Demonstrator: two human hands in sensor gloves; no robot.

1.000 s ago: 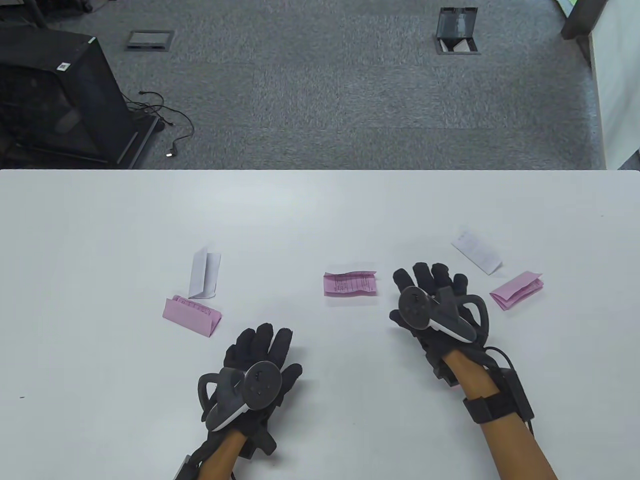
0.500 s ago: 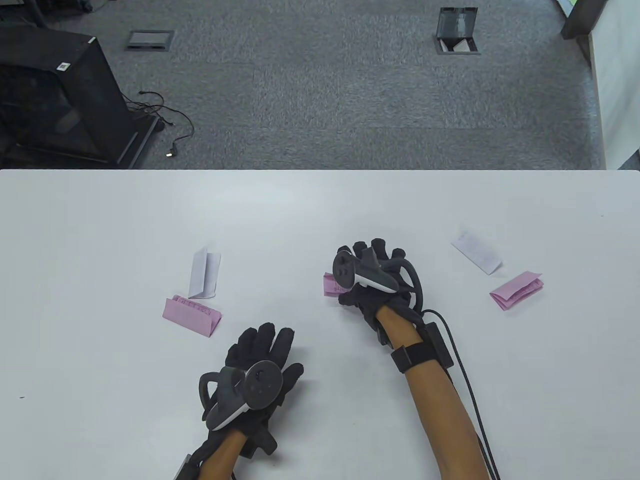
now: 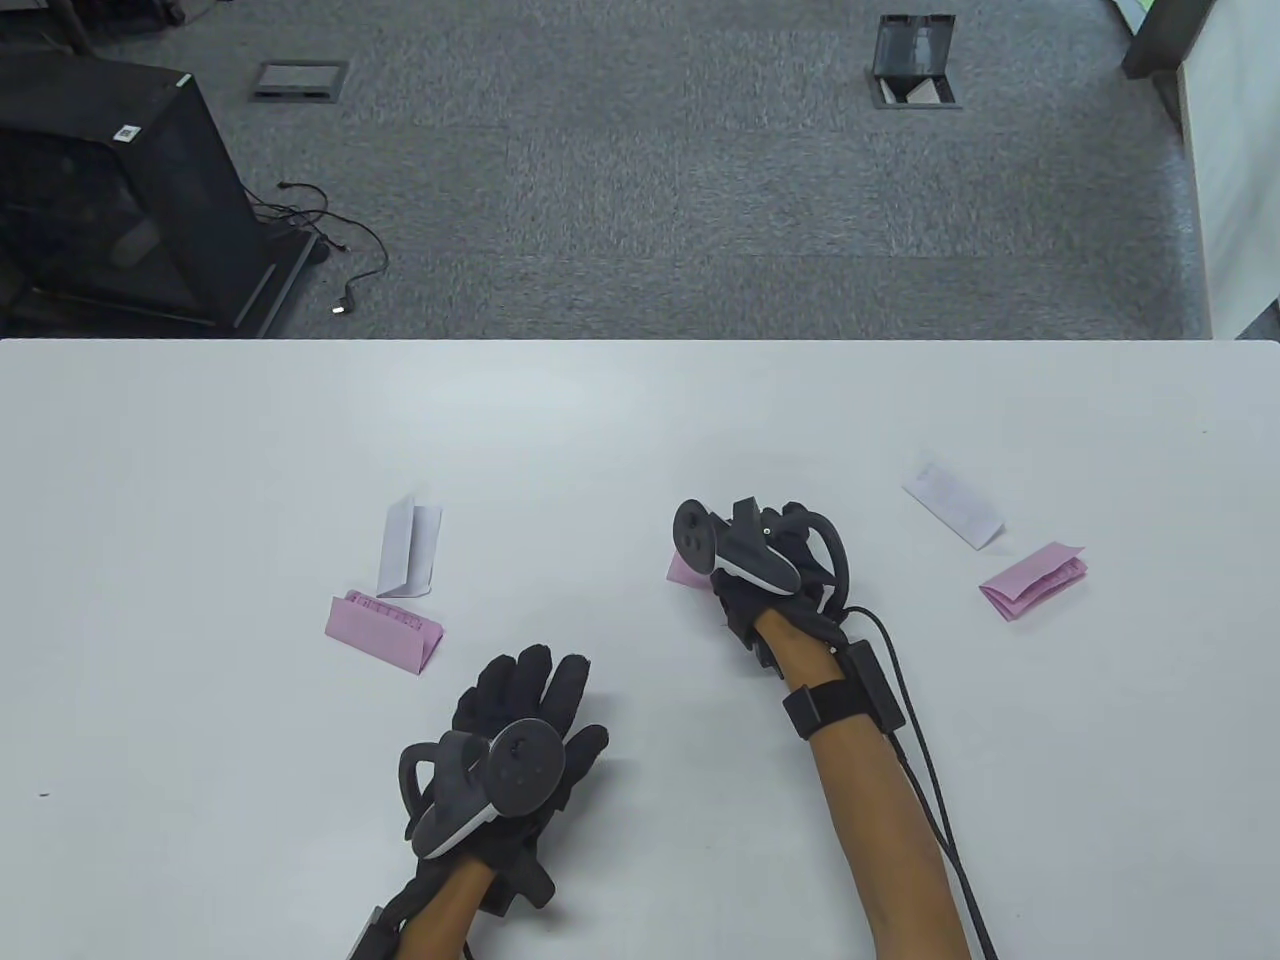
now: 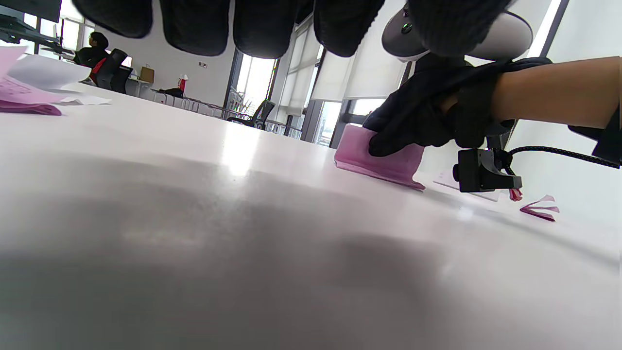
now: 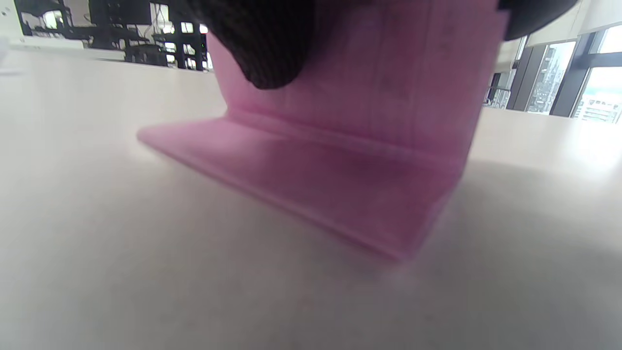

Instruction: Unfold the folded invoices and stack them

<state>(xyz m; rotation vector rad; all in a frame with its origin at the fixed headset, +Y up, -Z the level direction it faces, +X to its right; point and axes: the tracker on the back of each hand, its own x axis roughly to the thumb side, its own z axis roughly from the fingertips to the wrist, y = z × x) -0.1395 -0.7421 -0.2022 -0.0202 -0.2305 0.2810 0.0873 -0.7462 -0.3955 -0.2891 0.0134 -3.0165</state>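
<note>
Pink paper, a folded invoice (image 3: 682, 570), sits near the middle of the white table (image 3: 640, 420), and your right hand (image 3: 770, 565) pinches its upper flap between gloved fingers (image 5: 262, 43), lifting that flap upright while the lower part lies on the surface. Your left hand (image 3: 515, 760) rests flat near you, fingers spread, holding nothing. Four other slips wait, all folded: a pink one (image 3: 385, 630) with a white one (image 3: 410, 548) just beside it on your left, and a white one (image 3: 953, 504) near a pink one (image 3: 1033, 580) on your right. No flattened sheet and no stack shows anywhere, so the job looks barely begun: this first slip needs opening fully, then the rest.
</note>
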